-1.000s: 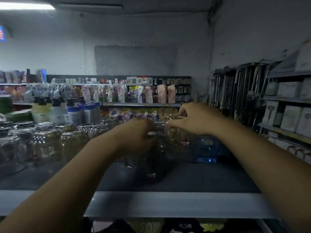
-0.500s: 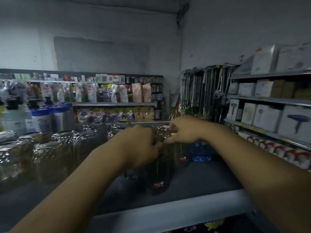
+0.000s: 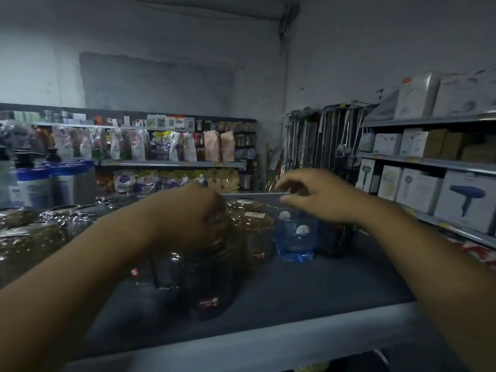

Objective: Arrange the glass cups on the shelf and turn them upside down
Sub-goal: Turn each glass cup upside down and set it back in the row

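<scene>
Amber glass cups (image 3: 253,237) beside blue cup (image 3: 296,237)

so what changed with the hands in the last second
The right hand let go and moved right, away from the left hand; it now hovers above the blue cup, holding nothing. The left hand still grips the top of a brown cup. The row of cups on the left stayed put.

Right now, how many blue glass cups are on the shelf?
1 for sure: the blue cup stands right of the amber cups, below the right hand. A second may hide behind it; too blurred to tell.
</scene>
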Motion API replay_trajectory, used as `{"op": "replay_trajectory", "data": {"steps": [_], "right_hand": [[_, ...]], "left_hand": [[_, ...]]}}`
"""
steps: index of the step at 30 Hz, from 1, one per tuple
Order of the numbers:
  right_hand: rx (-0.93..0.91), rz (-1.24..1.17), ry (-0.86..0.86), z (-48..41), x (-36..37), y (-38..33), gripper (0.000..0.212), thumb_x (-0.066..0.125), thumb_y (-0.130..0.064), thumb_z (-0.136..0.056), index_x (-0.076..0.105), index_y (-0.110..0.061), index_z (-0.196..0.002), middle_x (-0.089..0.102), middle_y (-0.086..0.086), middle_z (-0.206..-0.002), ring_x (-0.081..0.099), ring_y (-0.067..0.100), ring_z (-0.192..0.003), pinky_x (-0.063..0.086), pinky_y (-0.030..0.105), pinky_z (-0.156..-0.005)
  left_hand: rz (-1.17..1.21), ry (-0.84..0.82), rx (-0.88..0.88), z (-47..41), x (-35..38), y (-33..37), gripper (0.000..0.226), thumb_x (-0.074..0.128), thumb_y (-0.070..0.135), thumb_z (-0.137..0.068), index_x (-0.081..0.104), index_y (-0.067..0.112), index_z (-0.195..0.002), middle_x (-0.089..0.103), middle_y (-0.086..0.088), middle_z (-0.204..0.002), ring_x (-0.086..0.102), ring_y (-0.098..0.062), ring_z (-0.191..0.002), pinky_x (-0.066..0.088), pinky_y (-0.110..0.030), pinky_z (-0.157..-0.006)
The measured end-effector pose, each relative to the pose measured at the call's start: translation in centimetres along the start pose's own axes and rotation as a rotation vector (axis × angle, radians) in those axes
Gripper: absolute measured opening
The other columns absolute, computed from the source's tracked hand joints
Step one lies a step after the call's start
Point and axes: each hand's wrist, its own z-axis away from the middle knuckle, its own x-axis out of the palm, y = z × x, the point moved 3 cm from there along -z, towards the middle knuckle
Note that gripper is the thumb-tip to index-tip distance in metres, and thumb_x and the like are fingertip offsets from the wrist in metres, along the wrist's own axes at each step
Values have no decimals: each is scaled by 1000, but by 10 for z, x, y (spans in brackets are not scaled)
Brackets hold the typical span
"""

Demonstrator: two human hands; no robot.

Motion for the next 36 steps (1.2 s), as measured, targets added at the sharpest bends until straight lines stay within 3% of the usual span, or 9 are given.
{"op": "replay_trajectory", "data": {"steps": [3, 10, 15, 18, 21, 25, 28, 32, 36], "right_hand": [[35, 14, 16, -5, -17, 41, 21, 62, -15, -99, 70, -26, -115, 69, -3, -115, 63, 13, -105, 52, 36, -97], [7, 36, -104, -38, -18, 85, 34, 51, 2, -98, 70, -17, -120, 68, 2, -123, 59, 13, -103, 44, 26, -86], [7, 17, -180, -72, -14, 103, 41, 47, 9, -95, 73, -13, -119, 66, 7, -132, 59, 18, -104, 45, 29, -84], [-10, -42, -180, -81, -7, 113, 44, 44, 11, -95, 74, -11, -119, 66, 9, -133, 62, 24, -115, 50, 33, -94], [-35, -71, -178, -84, 4, 119, 41, 47, 8, -94, 75, -11, -118, 69, 11, -125, 64, 26, -113, 53, 36, -98], [-61, -89, -179, -80, 13, 126, 34, 53, 3, -93, 73, -11, -117, 64, 14, -123, 63, 30, -107, 56, 38, -90], [-72, -171, -123, -73, 12, 132, 37, 50, 6, -93, 74, -11, -117, 66, 13, -122, 63, 28, -108, 55, 39, -93], [-71, -271, -52, -71, 9, 138, 37, 50, 5, -95, 74, -10, -118, 68, 9, -125, 62, 23, -113, 47, 30, -90], [-61, -398, 43, -71, 7, 138, 24, 56, -22, -103, 71, -14, -120, 66, -1, -118, 59, 14, -106, 41, 26, -79]], "left_hand": [[35, 38, 46, -33, -9, 21, 27, 59, 34, -99, 67, 23, -122, 68, 4, -120, 65, -11, -106, 56, -35, -95], [-62, -45, -38, -152, 2, 56, 26, 57, 20, -100, 67, 14, -123, 69, -8, -123, 65, -23, -112, 53, -45, -100], [-106, -231, -135, -199, 19, 73, 53, 59, 49, -97, 57, 16, -139, 58, -3, -139, 56, -23, -125, 45, -39, -105], [-208, -365, -206, -217, 32, 75, 67, 54, 64, -94, 57, 16, -141, 54, -6, -146, 52, -26, -130, 42, -41, -108], [-133, -437, -269, -230, 39, 72, 71, 61, 65, -88, 57, 15, -139, 60, -8, -137, 65, -26, -115, 55, -43, -100], [-19, -504, -338, -237, 38, 70, 70, 74, 54, -84, 56, 16, -139, 64, -6, -127, 73, -26, -98, 63, -40, -81], [17, -479, -327, -237, 36, 74, 64, 79, 47, -82, 60, 14, -134, 67, -8, -117, 73, -28, -96, 62, -35, -75], [95, -346, -311, -233, 16, 60, 52, 81, 45, -79, 69, 17, -121, 71, -7, -110, 73, -27, -93, 62, -35, -71], [291, -174, -317, -217, -22, 39, 38, 77, 41, -83, 73, 15, -111, 75, -11, -104, 74, -31, -89, 64, -42, -73]]}}
